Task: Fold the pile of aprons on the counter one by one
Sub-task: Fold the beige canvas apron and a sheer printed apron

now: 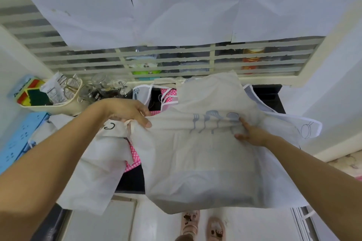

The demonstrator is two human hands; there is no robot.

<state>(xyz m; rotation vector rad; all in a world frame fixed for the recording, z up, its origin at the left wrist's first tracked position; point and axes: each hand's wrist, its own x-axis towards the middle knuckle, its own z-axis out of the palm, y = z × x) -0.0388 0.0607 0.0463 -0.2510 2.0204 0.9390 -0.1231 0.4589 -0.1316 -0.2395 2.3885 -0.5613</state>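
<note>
A white apron (pixel 205 158) with a blue utensil print lies spread over the dark counter (pixel 274 100) and hangs past its front edge. My left hand (pixel 127 111) grips the apron's left edge near a pale strap, fingers curled down over the cloth. My right hand (pixel 248 133) lies flat on the apron just right of the print, fingers straight. Under and around it lie other aprons: a pink dotted one (pixel 135 158), a white one (pixel 98 162) at the left, and a white-trimmed one (pixel 305 127) at the right.
A cream tray (pixel 64 105) with sponges and packets sits at the back left beside glass jars (pixel 98 88). A louvred window (pixel 176 60) runs behind the counter, with white paper sheets above. A blue box (pixel 17 143) stands left. My feet in sandals (pixel 203 225) are on the floor below.
</note>
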